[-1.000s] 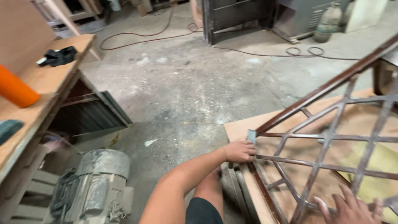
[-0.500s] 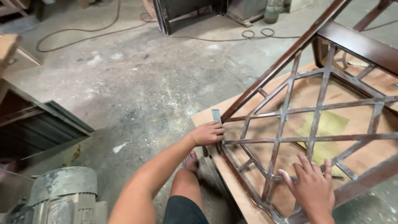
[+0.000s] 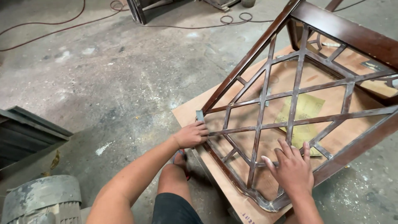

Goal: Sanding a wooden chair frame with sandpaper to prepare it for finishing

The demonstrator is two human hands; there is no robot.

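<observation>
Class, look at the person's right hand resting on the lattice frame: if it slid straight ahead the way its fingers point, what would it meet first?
The right hand points up the lattice frame. It would probably first meet the slanted crossbar just beyond its fingertips, with yellow sandpaper showing underneath; depth is uncertain.

Lattice frame [image 3: 298, 87] on plywood board [image 3: 188, 114]

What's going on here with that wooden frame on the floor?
A person crouches over a dark wooden lattice frame lying on a plywood board on a concrete floor. The left hand holds a small grey flat tool against the frame's edge, while the right hand presses flat on the lattice bars. A yellowish sheet, possibly sandpaper, lies under the lattice.
</observation>
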